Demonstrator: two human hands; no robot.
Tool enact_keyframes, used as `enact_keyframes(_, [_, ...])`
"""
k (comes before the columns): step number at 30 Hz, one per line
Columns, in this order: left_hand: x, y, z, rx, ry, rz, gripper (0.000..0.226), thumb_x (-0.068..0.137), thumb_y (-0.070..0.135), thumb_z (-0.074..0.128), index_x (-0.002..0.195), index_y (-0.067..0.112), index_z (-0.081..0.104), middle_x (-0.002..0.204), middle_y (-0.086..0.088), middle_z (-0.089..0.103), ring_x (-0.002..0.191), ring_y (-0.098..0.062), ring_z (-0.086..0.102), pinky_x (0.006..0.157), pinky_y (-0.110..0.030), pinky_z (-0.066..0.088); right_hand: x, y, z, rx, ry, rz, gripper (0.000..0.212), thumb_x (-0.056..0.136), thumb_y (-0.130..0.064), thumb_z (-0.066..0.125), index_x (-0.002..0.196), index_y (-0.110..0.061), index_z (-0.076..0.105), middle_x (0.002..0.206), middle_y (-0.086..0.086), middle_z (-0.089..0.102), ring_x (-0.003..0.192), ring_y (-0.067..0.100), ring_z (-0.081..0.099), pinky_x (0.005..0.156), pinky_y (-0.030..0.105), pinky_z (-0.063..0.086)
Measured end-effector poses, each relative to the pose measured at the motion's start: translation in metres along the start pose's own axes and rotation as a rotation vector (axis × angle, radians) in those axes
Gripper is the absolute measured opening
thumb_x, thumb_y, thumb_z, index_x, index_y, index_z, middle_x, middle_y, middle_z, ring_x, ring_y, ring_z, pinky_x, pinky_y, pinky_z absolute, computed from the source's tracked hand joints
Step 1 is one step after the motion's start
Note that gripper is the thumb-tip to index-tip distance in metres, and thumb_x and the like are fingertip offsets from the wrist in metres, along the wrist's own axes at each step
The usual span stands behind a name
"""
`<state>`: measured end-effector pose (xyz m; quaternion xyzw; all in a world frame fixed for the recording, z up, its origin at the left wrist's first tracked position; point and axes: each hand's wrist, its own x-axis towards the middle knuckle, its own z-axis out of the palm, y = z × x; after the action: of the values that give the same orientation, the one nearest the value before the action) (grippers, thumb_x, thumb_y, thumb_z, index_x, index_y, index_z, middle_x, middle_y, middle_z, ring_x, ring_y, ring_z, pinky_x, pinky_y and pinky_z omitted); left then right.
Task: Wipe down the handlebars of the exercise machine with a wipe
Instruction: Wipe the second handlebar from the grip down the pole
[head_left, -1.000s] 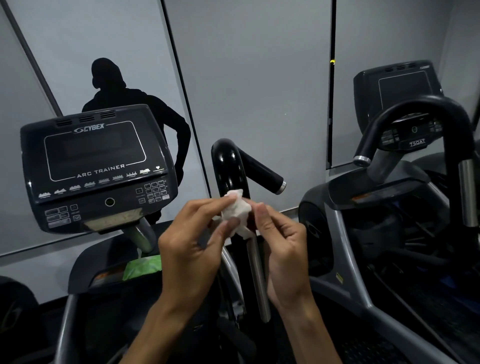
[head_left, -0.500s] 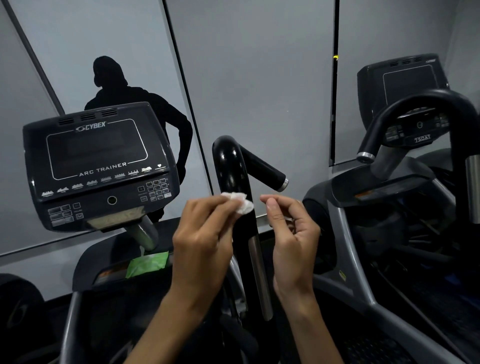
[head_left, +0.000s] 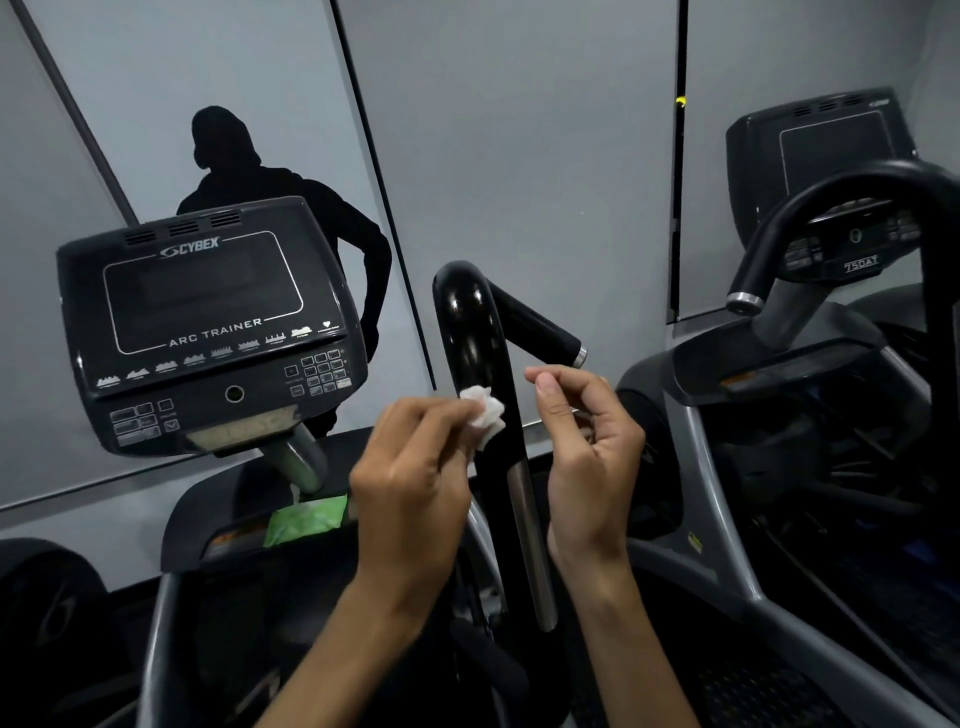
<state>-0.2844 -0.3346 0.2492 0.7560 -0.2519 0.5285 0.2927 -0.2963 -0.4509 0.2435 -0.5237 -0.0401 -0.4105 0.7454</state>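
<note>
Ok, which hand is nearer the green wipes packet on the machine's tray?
Left. The left hand pinches the crumpled white wipe just right of the green wipes packet; the right hand is beyond the glossy black handlebar.

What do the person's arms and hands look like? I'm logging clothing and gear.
Both forearms are bare to the frame's edge: no sleeves show. The left hand and right hand wear no gloves, and no rings, watch or bands show. Nails look short.
</note>
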Motion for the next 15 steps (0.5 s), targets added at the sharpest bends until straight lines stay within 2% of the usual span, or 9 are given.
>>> enact_keyframes(2, [0.002, -0.001, 0.005, -0.010, 0.046, 0.017, 0.010, 0.080, -0.003, 0.080, 0.088, 0.003, 0.077, 0.083, -0.005, 0.066, 0.076, -0.014, 0.059, 0.073, -0.011, 0.044, 0.000, 0.000, 0.002, 0.007, 0.001, 0.007, 0.017, 0.098, -0.018, 0.062, 0.091, -0.028, 0.075, 0.100, -0.002, 0.073, 0.095, 0.013, 0.067, 0.078, 0.018, 0.048])
enact_keyframes(4, [0.020, -0.003, 0.009, -0.014, 0.082, 0.010, 0.006, 0.082, -0.001, 0.078, 0.086, 0.004, 0.077, 0.081, -0.006, 0.065, 0.073, -0.014, 0.057, 0.070, -0.011, 0.040, -0.001, -0.001, 0.006, 0.021, 0.001, 0.002, 0.017, 0.098, -0.018, 0.063, 0.091, -0.027, 0.075, 0.100, 0.001, 0.073, 0.096, 0.015, 0.068, 0.081, 0.025, 0.051])
enact_keyframes(7, [0.068, -0.011, 0.013, -0.065, 0.111, -0.105, 0.006, 0.086, 0.016, 0.077, 0.086, 0.010, 0.076, 0.080, 0.000, 0.064, 0.065, -0.006, 0.054, 0.064, -0.013, 0.041, -0.004, -0.001, 0.013, 0.031, 0.010, 0.004, 0.018, 0.098, -0.017, 0.063, 0.089, -0.027, 0.076, 0.100, 0.003, 0.074, 0.098, 0.019, 0.070, 0.086, 0.035, 0.054])
enact_keyframes(9, [0.092, -0.015, 0.016, -0.152, 0.112, -0.191, 0.009, 0.088, 0.025, 0.077, 0.090, 0.016, 0.076, 0.081, 0.005, 0.066, 0.066, 0.003, 0.057, 0.065, -0.013, 0.048, -0.004, -0.001, 0.013, 0.022, 0.002, 0.003, 0.018, 0.099, -0.016, 0.063, 0.090, -0.027, 0.076, 0.100, 0.003, 0.074, 0.098, 0.018, 0.070, 0.087, 0.034, 0.054])
enact_keyframes(11, [0.093, -0.016, 0.016, -0.176, 0.109, -0.216, 0.010, 0.088, 0.024, 0.076, 0.094, 0.016, 0.077, 0.082, 0.005, 0.066, 0.067, 0.006, 0.058, 0.065, -0.010, 0.048, -0.003, -0.002, 0.009, 0.024, -0.006, 0.002, 0.019, 0.099, -0.013, 0.063, 0.090, -0.025, 0.075, 0.100, 0.002, 0.073, 0.097, 0.015, 0.070, 0.083, 0.026, 0.053])
enact_keyframes(13, [0.072, -0.013, 0.013, -0.163, 0.111, -0.219, 0.013, 0.088, 0.020, 0.076, 0.097, 0.011, 0.077, 0.083, 0.005, 0.066, 0.067, 0.008, 0.057, 0.064, -0.006, 0.044, -0.001, -0.003, 0.003, 0.020, 0.001, -0.003, 0.021, 0.099, -0.010, 0.063, 0.090, -0.025, 0.075, 0.098, 0.000, 0.073, 0.093, 0.009, 0.068, 0.078, 0.016, 0.049])
enact_keyframes(15, [0.039, -0.006, 0.007, -0.152, 0.096, -0.218, 0.013, 0.087, 0.017, 0.077, 0.098, 0.010, 0.077, 0.085, 0.004, 0.066, 0.070, 0.004, 0.058, 0.065, -0.007, 0.045, 0.001, -0.002, 0.000, 0.009, 0.011, -0.010, 0.021, 0.098, -0.012, 0.064, 0.089, -0.027, 0.075, 0.098, 0.000, 0.072, 0.092, 0.008, 0.067, 0.076, 0.013, 0.046])
